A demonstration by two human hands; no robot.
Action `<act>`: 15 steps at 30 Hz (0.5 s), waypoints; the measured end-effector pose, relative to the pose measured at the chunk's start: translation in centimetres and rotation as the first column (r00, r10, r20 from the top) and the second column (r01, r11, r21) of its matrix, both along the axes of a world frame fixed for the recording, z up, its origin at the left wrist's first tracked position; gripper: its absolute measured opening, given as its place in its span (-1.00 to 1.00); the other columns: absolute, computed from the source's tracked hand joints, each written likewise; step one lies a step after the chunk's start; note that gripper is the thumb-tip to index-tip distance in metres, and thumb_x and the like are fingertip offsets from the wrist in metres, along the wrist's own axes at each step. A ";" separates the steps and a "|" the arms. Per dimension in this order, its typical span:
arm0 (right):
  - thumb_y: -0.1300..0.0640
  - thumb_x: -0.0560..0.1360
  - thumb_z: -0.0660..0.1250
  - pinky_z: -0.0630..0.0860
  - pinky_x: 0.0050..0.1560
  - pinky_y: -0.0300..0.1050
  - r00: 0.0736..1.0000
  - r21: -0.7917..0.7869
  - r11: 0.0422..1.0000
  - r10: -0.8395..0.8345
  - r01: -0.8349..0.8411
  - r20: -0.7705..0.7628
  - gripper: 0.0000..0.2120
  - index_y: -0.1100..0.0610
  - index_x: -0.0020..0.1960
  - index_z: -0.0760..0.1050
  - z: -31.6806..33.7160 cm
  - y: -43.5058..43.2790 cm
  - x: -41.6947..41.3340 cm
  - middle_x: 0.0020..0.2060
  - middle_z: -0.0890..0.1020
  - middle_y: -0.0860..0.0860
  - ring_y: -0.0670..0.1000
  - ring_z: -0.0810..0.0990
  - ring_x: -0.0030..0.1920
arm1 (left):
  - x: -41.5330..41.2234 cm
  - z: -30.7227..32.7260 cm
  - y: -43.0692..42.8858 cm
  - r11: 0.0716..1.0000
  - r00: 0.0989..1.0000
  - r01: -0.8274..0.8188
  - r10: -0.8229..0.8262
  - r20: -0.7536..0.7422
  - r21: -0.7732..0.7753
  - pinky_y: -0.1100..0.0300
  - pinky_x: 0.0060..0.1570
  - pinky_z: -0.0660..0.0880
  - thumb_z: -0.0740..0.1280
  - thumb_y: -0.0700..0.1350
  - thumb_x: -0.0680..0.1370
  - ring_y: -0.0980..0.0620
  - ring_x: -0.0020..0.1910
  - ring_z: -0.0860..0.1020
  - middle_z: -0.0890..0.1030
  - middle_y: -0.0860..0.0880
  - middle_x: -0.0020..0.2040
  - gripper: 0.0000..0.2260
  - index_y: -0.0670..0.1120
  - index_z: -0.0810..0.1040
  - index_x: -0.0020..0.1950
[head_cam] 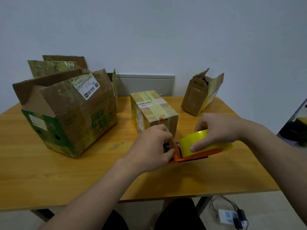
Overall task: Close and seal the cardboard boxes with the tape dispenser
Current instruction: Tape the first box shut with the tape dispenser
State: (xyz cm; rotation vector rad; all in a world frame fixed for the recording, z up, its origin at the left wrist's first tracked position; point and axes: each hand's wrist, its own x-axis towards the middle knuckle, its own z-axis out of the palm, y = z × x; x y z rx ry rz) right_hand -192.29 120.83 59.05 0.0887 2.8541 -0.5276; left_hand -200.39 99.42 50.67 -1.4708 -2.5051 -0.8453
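Note:
An orange tape dispenser (196, 157) with a yellow tape roll (194, 143) lies on the wooden table (66, 176) near the front. My right hand (219, 128) grips the roll from above, thumb on its near side. My left hand (154, 145) pinches at the dispenser's front end, where the tape comes out. A small closed, taped box (152, 112) stands just behind my left hand. At the left stands a big cardboard box (69, 117) with its flaps up. A narrow open box (201, 95) stands at the back right.
A grey panel (146, 85) runs along the wall behind the table. Past the table's front right edge, cables and a small white device (230, 216) lie on the floor. A dark object (297, 130) sits at the right edge of view.

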 end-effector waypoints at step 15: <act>-0.51 0.14 0.39 0.55 -0.27 -0.21 0.999 -0.043 0.999 -0.030 0.030 0.017 -0.39 -0.02 -0.13 0.66 -1.5 0.4 -1.2 -0.21 0.70 -0.06 -0.01 0.68 -0.16 | -2.0 0.3 -0.2 0.982 0.954 0.089 -0.035 0.299 -0.170 0.13 -0.18 0.57 0.47 -0.17 0.56 0.15 -0.21 0.57 0.63 0.07 -0.16 -0.89 0.04 0.61 -0.06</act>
